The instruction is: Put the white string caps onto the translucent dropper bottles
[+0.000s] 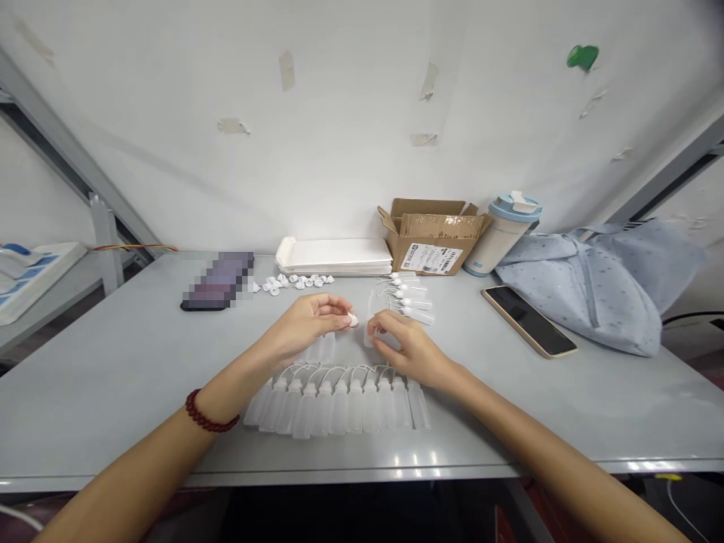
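Note:
My left hand [310, 323] pinches a small white cap [353, 320] between thumb and fingertips. My right hand [408, 348] is closed round a small translucent squeeze bottle [369, 320], held upright just right of the cap. Cap and bottle are close together above the middle of the grey table [113, 377]. Below both hands lies a row of several capped bottles [339, 400], side by side. Several loose white caps [297, 282] are scattered farther back, and several more bottles [412, 296] lie behind my right hand.
A stack of white bags [335, 256] and an open cardboard box [433, 235] stand at the back. A lidded cup [501, 234], a phone [529, 320] and a light blue cloth bag [599, 283] are at the right. A dark blurred object [218, 282] lies left.

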Available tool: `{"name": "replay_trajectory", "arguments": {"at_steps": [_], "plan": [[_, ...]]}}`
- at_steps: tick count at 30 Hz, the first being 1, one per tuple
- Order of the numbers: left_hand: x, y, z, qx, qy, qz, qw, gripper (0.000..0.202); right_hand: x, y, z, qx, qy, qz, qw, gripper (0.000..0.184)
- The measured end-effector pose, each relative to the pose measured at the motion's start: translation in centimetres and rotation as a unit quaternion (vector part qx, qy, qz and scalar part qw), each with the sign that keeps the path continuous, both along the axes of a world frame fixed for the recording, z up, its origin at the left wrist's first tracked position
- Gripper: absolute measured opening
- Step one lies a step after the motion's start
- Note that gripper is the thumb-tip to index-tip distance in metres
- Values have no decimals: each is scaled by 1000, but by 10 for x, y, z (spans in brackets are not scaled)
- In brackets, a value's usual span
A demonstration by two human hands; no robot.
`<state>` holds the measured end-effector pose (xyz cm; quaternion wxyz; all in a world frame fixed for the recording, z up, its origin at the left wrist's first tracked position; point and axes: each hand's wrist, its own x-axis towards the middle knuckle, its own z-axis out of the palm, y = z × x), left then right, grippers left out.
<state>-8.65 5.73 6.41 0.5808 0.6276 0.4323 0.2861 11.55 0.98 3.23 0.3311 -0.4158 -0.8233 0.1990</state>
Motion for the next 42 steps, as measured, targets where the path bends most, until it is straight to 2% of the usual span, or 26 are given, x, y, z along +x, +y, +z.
{"name": "replay_trajectory", "arguments": {"at_steps": [6, 13, 16, 22, 25, 33, 39, 42], "plan": [[7, -6, -1, -8, -37, 25, 999, 25, -1, -3, 3, 16, -3, 40, 999, 16], [7, -6, -4, 22, -52, -16, 998, 25, -2, -5, 6, 12, -3, 75, 997, 18], [8, -7, -6, 63, -36, -36, 997, 22, -2, -4, 4, 5, -9, 77, 997, 18], [11, -13, -9, 188, 37, -70, 979, 12, -2, -3, 1, -16, -24, 79, 996, 18], [11, -13, -8, 213, 63, -70, 972, 12, -2, -3, 1, -24, -27, 75, 997, 19], [9, -11, -10, 218, 87, -57, 970, 13, -5, -1, -5, -57, 4, 22, 998, 15], [9, -12, -9, 222, 44, -54, 973, 10, -2, -2, -2, -58, 19, 20, 998, 15], [8, -11, -6, 188, 18, -43, 981, 11, 0, -3, 2, -67, 34, 10, 997, 10]]}}
